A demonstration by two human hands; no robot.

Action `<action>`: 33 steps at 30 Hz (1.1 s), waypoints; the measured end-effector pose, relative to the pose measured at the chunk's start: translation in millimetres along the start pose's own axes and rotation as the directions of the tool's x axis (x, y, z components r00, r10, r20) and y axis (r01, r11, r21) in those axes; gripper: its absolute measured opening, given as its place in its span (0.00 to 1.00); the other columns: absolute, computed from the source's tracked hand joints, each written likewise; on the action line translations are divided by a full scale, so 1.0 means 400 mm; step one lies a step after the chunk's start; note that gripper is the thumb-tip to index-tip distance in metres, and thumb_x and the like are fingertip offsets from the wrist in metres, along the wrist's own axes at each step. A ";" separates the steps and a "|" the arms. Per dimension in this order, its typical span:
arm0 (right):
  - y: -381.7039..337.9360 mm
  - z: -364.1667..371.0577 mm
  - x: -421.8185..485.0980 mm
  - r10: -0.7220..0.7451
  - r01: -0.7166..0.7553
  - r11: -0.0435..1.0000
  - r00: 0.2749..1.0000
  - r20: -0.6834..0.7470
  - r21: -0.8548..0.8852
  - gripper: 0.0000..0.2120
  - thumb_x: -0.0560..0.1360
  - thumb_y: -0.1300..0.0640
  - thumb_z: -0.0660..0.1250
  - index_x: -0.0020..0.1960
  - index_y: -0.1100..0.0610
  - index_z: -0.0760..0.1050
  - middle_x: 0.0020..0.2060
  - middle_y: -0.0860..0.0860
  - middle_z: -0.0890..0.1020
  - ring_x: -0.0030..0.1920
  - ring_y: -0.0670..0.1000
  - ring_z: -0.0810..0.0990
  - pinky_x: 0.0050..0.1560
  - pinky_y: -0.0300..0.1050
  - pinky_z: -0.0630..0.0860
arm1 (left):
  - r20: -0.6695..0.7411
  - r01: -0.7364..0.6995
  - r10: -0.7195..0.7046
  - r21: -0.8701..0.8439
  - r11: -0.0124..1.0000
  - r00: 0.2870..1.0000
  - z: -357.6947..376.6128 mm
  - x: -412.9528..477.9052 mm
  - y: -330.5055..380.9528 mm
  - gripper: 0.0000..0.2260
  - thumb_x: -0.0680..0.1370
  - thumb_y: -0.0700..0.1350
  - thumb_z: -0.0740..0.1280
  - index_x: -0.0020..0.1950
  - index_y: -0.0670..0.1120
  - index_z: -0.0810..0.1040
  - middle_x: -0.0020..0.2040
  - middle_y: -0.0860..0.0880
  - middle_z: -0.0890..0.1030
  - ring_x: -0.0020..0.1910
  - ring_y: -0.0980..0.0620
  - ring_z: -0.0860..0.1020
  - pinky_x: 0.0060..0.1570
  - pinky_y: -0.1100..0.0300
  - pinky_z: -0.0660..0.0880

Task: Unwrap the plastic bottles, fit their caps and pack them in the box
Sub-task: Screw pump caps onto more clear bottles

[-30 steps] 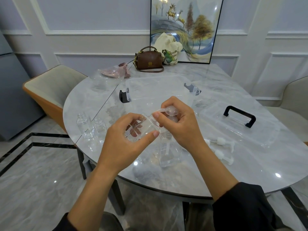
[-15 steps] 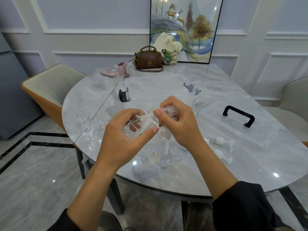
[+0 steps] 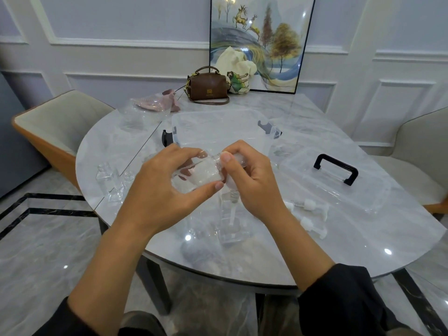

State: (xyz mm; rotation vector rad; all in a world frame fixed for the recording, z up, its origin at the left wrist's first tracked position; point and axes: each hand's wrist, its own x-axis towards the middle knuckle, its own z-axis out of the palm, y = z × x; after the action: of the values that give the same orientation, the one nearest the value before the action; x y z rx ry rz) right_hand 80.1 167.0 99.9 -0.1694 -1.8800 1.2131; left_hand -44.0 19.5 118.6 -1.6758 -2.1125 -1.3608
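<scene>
A small clear bottle (image 3: 203,174), tilted sideways, was gripped by the left hand (image 3: 160,190) while a translucent pump cap (image 3: 238,159) was pinched at its neck by the right hand (image 3: 254,184).

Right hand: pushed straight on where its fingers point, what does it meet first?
Probably the clear bottle gripped in the left hand; the right hand pinches the cap at its neck.
</scene>
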 end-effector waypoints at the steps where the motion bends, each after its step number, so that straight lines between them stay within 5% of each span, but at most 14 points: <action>1: 0.000 -0.001 0.001 0.002 -0.002 1.000 1.000 0.003 0.003 0.10 0.84 0.60 0.64 0.47 0.66 0.76 0.35 0.55 0.82 0.36 0.47 0.81 0.40 0.37 0.76 | 0.013 0.001 -0.001 0.011 1.000 1.000 -0.004 0.004 -0.001 0.25 0.69 0.67 0.73 0.63 0.59 0.77 0.52 0.66 0.77 0.55 0.68 0.78 0.48 0.81 0.71; 10: -0.002 -0.005 0.005 -0.027 0.028 0.999 0.999 0.034 -0.026 0.10 0.84 0.60 0.64 0.48 0.66 0.77 0.35 0.52 0.81 0.36 0.48 0.81 0.41 0.37 0.75 | 0.094 0.024 -0.024 0.005 1.000 0.995 -0.028 0.023 0.005 0.24 0.68 0.69 0.72 0.59 0.61 0.77 0.49 0.63 0.80 0.51 0.65 0.79 0.46 0.78 0.72; 17: 0.004 -0.004 0.004 -0.021 0.020 1.000 0.998 0.059 0.004 0.08 0.84 0.60 0.64 0.50 0.65 0.75 0.37 0.59 0.80 0.38 0.58 0.81 0.40 0.45 0.79 | 0.099 0.028 -0.025 -0.034 0.999 0.995 -0.012 0.015 -0.014 0.23 0.70 0.67 0.74 0.60 0.59 0.79 0.50 0.62 0.81 0.52 0.63 0.80 0.47 0.77 0.74; 33: -0.002 -0.018 0.001 0.063 -0.076 0.994 0.985 0.160 0.078 0.09 0.80 0.62 0.57 0.54 0.66 0.72 0.40 0.51 0.79 0.41 0.45 0.78 0.46 0.37 0.74 | 0.137 0.014 -0.004 -0.069 0.997 0.991 -0.006 0.017 -0.032 0.24 0.73 0.66 0.73 0.64 0.55 0.81 0.52 0.57 0.82 0.53 0.57 0.80 0.49 0.71 0.75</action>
State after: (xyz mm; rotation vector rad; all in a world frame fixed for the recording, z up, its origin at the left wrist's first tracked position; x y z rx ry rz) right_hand 85.4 171.8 101.7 -0.0966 -1.9675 1.3860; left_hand -58.1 22.9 116.7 -1.8388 -2.1702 -1.3751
